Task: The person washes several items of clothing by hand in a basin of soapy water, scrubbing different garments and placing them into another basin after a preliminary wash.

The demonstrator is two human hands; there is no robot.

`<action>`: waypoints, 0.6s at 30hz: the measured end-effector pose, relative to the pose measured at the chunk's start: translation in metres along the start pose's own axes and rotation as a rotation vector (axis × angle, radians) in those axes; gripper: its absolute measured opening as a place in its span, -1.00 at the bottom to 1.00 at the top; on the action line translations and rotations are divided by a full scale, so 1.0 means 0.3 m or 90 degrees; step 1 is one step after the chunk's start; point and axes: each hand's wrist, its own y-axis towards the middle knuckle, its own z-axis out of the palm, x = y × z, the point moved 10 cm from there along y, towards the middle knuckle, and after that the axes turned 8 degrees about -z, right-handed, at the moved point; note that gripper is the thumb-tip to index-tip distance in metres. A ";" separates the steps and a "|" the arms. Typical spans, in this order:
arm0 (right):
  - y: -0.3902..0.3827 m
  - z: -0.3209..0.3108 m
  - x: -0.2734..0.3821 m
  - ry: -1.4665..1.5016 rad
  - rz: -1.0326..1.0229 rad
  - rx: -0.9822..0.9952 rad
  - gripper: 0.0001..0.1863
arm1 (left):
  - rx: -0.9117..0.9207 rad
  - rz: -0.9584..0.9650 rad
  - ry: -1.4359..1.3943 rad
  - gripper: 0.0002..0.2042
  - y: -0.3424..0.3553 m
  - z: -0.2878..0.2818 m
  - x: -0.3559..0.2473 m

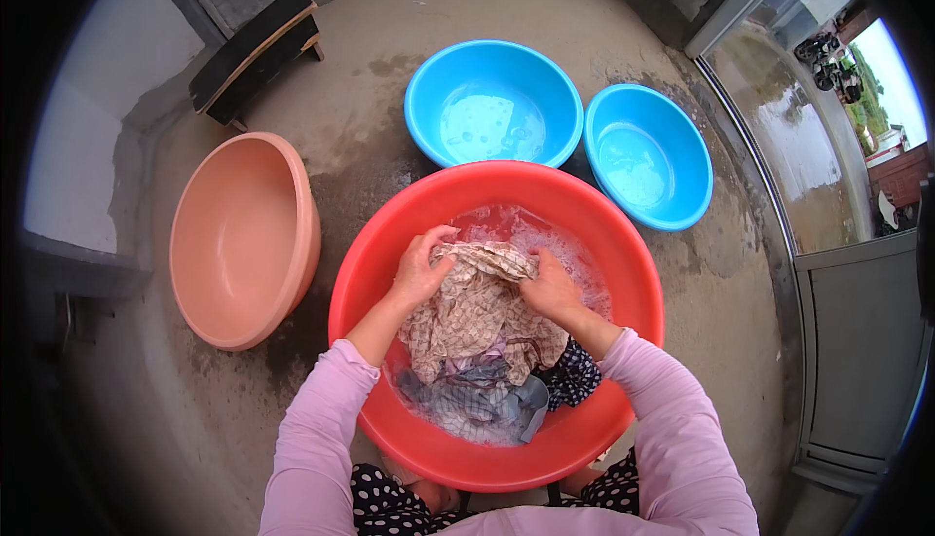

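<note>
A big red basin (390, 244) sits in front of me with soapy water and wet clothes in it. My left hand (421, 268) and my right hand (551, 288) both grip a beige checked garment (477, 317), bunched between them above the water. Below it lie a grey checked cloth (477, 400) and a dark dotted piece (575, 375). Both my forearms wear pink sleeves.
Two blue basins with water stand beyond the red one, one at centre (492, 103) and one to the right (648, 156). A peach basin (243, 239) tilts at the left. A low wooden stool (255, 54) is at the back left. A doorway frame (769, 195) runs along the right.
</note>
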 end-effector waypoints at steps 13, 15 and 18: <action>0.043 0.164 0.018 0.104 0.156 -0.071 -0.40 | 0.004 -0.342 -0.569 -0.53 0.085 0.321 0.184; -0.034 0.128 0.195 0.079 -0.040 -0.083 -0.40 | 0.225 -0.466 -0.908 -0.56 0.086 0.424 0.184; -0.143 0.151 0.285 0.105 -0.154 -0.051 -0.35 | 0.253 -0.448 -0.934 -0.58 0.047 0.447 0.139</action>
